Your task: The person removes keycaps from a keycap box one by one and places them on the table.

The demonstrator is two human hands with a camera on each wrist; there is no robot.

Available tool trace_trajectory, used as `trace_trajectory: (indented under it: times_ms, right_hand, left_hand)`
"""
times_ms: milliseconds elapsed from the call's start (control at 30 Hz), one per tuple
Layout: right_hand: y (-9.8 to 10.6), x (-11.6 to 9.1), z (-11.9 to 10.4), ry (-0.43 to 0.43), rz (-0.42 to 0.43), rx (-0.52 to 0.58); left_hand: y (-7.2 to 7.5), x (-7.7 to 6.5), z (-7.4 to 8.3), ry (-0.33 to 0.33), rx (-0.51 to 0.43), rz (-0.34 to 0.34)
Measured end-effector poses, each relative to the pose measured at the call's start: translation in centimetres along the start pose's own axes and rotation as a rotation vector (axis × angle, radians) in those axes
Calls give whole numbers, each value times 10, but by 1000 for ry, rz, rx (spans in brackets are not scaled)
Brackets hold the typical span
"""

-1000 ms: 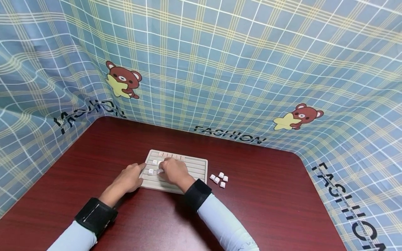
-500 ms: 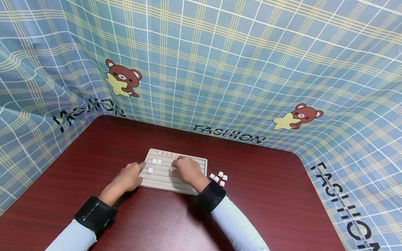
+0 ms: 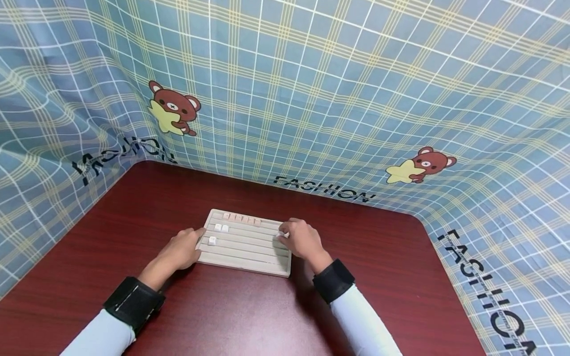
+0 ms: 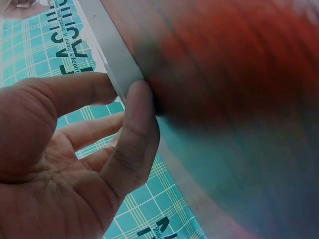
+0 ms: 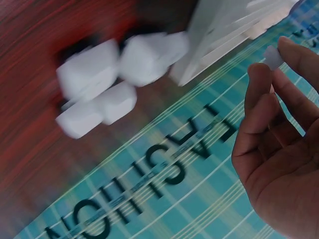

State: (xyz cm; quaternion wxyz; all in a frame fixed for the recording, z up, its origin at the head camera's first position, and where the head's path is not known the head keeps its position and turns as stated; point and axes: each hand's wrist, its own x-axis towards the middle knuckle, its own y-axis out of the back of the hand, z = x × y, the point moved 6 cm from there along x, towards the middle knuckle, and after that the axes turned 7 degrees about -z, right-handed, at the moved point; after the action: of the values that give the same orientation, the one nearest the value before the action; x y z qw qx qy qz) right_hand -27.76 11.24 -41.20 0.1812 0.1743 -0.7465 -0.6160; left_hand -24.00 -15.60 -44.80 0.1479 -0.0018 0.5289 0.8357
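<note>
One white keycap point(image 5: 272, 57) sits pinched between the fingertips of the right hand point(image 3: 303, 240), over the ridged keycap tray point(image 3: 249, 251) between its 2 and 3 o'clock; whether it touches the tray, I cannot tell. Taking the step in hand as handling this small cap at that end, it looks best to grip it lightly by its sides, hold it level with the ridges and bring the fingertips clear without brushing the row of pink keycaps point(image 3: 242, 218) at 11 to 12 o'clock. Light, even pressure from the opposite edge should stop the tray sliding on the table point(image 3: 249, 311). The left hand point(image 3: 179, 248) is placed for that: at 9 o'clock its thumb and a bent finger grip the tray's rim. The right forearm comes in from 5 o'clock, the hand outside the tray's 3 o'clock edge with its fingers turned inward, the gap between the tips narrow. Two more white keycaps point(image 3: 221, 228) stand side by side at 10 o'clock on the tray, and a single white cap point(image 3: 212, 241) at 9 o'clock. Loose caps point(image 5: 89, 69) lie bunched on the table near the tray, at 10 o'clock in the right wrist view.
</note>
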Motion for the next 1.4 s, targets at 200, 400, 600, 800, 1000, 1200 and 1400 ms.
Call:
trace_trajectory:
  times_ms: [200,400,600,800,1000,1200,1400]
  right_hand:
    - [-1,-9,30,-113,-9,-10]
    - [-4,-15,55,-211,-33,2]
    - [-10,-17,67,-263,-50,6]
    - [-17,-15,73,-289,-83,11]
    - [-21,-14,77,-305,-106,6]
    - [-21,-14,78,-309,-100,15]
    - [-20,-14,80,-311,-125,45]
  left_hand:
    - [1,-1,0,-8,-3,-2]
    - [1,0,1,-17,-2,5]
    - [1,-1,0,-3,0,-3]
    - [1,-1,0,8,-1,-10]
    - [2,0,1,4,0,-10]
    - [1,2,1,0,7,-6]
    - [-1,2,0,13,9,-17]
